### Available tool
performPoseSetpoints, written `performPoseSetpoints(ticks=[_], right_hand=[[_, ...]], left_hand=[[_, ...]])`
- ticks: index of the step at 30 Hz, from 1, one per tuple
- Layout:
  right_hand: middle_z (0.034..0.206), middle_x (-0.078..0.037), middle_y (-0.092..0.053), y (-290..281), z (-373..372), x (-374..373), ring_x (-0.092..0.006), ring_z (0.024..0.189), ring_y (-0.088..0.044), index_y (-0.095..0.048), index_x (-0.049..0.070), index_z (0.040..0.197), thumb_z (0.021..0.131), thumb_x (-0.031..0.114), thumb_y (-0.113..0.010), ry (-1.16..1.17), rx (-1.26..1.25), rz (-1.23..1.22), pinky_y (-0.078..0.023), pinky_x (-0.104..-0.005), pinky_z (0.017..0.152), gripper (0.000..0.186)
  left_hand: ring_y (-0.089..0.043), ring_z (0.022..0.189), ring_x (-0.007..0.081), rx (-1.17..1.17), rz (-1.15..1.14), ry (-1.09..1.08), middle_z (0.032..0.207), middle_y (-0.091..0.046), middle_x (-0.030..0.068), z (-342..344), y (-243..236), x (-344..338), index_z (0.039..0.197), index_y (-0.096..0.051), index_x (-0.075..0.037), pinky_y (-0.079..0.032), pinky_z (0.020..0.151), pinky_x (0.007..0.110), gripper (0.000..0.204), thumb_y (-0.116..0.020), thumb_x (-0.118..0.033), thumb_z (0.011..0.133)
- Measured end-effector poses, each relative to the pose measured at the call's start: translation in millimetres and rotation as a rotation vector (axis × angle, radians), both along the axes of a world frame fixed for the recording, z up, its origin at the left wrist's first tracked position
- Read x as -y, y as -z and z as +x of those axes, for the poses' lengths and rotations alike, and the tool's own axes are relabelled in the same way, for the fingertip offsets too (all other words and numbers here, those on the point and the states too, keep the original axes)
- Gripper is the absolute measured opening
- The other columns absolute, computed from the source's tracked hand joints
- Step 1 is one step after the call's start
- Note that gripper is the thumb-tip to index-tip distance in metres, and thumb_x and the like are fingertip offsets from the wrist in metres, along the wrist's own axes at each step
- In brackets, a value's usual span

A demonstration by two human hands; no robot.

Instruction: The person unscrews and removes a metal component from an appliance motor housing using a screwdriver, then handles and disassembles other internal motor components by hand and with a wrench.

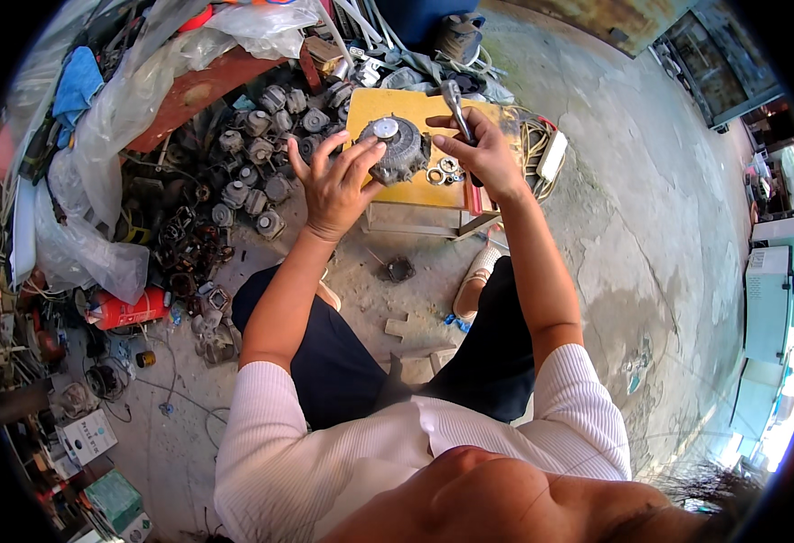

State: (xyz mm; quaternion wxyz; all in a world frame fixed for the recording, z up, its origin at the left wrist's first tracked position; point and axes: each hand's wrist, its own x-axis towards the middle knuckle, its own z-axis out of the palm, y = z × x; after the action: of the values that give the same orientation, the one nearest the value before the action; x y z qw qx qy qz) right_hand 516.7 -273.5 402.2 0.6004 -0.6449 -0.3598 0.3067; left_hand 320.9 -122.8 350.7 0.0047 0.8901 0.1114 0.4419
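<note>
- The left hand (pixel 335 185) is spread open, its fingertips resting against the side of a round grey ribbed metal motor housing (pixel 397 149) and steadying it.
- The right hand (pixel 480 156) is closed around the dark handle of a metal tool (pixel 456 107), whose silvery head sticks up above the fist.
- The motor housing stands on a small yellow-topped bench (pixel 397 192), between the two hands, with a pale round cap on its upper face.
- Just beside the housing, under the right hand, lie a few small shiny metal rings (pixel 442 170) on the yellow top.
- To the left of the bench, a heap of similar grey round motors (pixel 261 145) lies on the concrete floor (pixel 623 208).
- Further left, clear plastic sheeting (pixel 116 118) drapes over a reddish board, with a blue cloth (pixel 76 86) beside it.
- A red canister (pixel 130 309) lies on the floor near the person's left knee.
- To the right of the bench sits a white power strip (pixel 552 154) with coiled cable.
- The person wears a pale ribbed top and dark trousers and sits low over the bench.
</note>
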Motion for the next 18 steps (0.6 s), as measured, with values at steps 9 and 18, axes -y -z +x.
performPoseSetpoints(ticks=[9,18], right_hand=[[0.087,-0.001,-0.071,6.0,-1.6,-1.6,-0.0043,0.073,-0.057,-0.065,0.002,0.096,0.085,0.012,-0.079,-0.010,0.163,-0.014,-0.046,-0.0216,0.065,0.021],[0.080,-0.001,-0.069,12.0,-1.0,-4.0,-0.0053,0.068,-0.056,-0.063,0.002,0.088,0.081,0.017,-0.084,0.086,0.205,-0.115,-0.047,-0.0232,0.063,0.027]], left_hand=[[-0.049,0.124,0.0174,-0.079,-0.067,0.001,0.116,-0.065,-0.0126,0.7,-10.3,2.9,0.116,-0.065,-0.028,-0.004,0.117,0.065,0.060,-0.086,-0.022,0.060],[-0.049,0.123,0.0151,-0.084,-0.005,0.008,0.115,-0.064,-0.0142,1.6,-6.5,5.7,0.115,-0.066,-0.031,-0.005,0.116,0.068,0.055,-0.083,-0.021,0.065]])
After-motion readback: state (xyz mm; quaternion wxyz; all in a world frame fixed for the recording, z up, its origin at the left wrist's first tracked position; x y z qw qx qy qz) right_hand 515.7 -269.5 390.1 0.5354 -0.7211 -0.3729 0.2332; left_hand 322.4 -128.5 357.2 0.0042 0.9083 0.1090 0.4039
